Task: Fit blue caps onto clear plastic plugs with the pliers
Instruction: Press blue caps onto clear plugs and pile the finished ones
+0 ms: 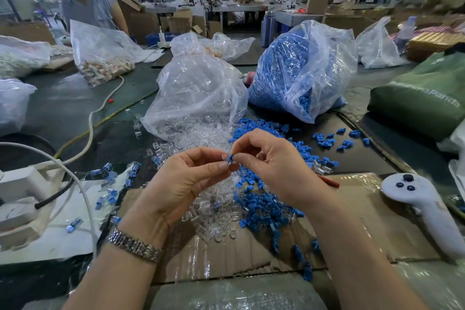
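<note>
Above the littered table [364, 158], the left hand [186, 178] pinches a clear plug [224, 158] while the right hand [271, 161] pinches a blue cap [231, 158]; squaring both before pressing looks wise.

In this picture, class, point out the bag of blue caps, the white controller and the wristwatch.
bag of blue caps [284, 78], head view, blue bulge.
white controller [425, 206], head view, handle.
wristwatch [136, 246], head view, metal band.

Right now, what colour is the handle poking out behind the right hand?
Red, seen in the head view.
</note>
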### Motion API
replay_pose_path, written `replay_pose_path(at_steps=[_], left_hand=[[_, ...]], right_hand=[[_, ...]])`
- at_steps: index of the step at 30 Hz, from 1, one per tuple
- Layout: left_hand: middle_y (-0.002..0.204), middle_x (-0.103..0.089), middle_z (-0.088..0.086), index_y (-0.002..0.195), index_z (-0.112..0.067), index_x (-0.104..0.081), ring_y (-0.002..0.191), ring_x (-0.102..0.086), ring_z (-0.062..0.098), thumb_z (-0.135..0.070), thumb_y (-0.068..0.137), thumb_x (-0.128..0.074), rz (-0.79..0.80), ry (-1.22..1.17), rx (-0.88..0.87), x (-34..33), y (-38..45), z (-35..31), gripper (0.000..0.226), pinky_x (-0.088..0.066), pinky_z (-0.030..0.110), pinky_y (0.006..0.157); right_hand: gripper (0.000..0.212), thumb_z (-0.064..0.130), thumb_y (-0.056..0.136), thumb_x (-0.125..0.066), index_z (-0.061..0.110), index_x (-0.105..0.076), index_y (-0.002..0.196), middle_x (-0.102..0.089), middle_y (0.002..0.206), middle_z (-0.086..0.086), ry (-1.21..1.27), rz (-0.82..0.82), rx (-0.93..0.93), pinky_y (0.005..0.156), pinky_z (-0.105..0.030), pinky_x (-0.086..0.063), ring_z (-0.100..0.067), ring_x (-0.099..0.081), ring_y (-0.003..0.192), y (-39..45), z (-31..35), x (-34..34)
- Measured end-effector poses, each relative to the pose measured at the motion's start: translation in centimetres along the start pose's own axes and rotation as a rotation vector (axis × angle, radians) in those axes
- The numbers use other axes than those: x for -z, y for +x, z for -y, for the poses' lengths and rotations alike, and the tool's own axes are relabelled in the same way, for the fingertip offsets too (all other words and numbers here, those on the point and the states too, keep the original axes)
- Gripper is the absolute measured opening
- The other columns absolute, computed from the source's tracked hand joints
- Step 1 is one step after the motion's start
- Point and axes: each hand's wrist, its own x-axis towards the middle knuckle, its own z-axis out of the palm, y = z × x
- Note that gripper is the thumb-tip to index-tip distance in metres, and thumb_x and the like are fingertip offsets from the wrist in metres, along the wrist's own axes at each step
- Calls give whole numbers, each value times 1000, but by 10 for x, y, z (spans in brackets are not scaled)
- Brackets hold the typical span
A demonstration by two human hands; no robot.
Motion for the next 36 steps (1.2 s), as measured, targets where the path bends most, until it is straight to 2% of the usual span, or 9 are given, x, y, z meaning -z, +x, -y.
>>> replay_pose_path(at_steps=[9,12,15,17,23,28,32,34,36], left_hand=[[103,-74,27,94,3,-74,98,-75,33,5,75,-72,25,13,-10,-2,-1,-1,19,-60,27,79],[101,-73,28,91,2,-74,99,-74,35,6,75,-72,23,-34,-10,-2,-1,-1,17,-60,28,79],[102,-73,27,89,-1,-75,101,-74,35,7,76,-71,25,-42,-9,1,-1,-1,16,-61,28,79],[102,-73,26,87,-3,-77,102,-73,36,8,77,-72,28,-49,-11,2,0,-1,16,-61,28,79],[107,-71,30,94,2,-74,104,-73,38,9,76,-73,-25,-115,-34,7,3,0,19,-61,29,78],[107,-71,28,93,0,-75,99,-74,34,8,77,-72,-102,-184,-58,11,5,0,18,-62,28,75],[105,-73,18,85,-10,-80,98,-74,26,3,76,-73,-140,-185,-98,13,6,0,17,-61,29,76],[105,-74,15,86,-12,-81,99,-73,25,2,79,-73,-135,-208,-111,15,7,1,18,-60,30,78],[105,-74,14,88,-14,-80,101,-73,24,1,79,-74,-117,-218,-127,17,8,1,18,-59,30,80]], right_hand=[[13,24,93,-74,27,-72,105,-66,83,13,102,-6,-56,67,-14,-45,2,-57,68,0,1,8],[24,38,94,-70,28,-66,116,-65,104,9,-235,-143,-267,85,-25,-51,-4,-61,92,2,-11,22],[50,52,94,-65,17,-57,128,-53,130,-8,-685,14,-664,104,-49,-45,-28,-54,119,2,-26,28],[47,56,92,-63,14,-56,113,-54,127,-12,-801,99,-761,104,-52,-43,-34,-52,119,3,-32,26],[35,49,84,-68,20,-49,84,-48,100,-5,-873,110,-705,94,-50,-43,-26,-45,96,6,-35,19],[29,34,91,-57,7,-61,82,-57,74,-8,-526,0,-639,58,-34,-38,-25,-51,65,3,-30,26],[28,29,100,-60,7,-68,85,-56,73,-6,44,-63,-575,58,-30,-50,-16,-58,61,0,-10,43],[28,31,102,-60,8,-77,98,-63,81,-8,338,124,-580,67,-31,-59,-16,-67,70,-4,0,43],[29,27,102,-60,3,-75,105,-69,88,-13,508,316,-586,82,-48,-61,-26,-71,85,-5,6,33]])
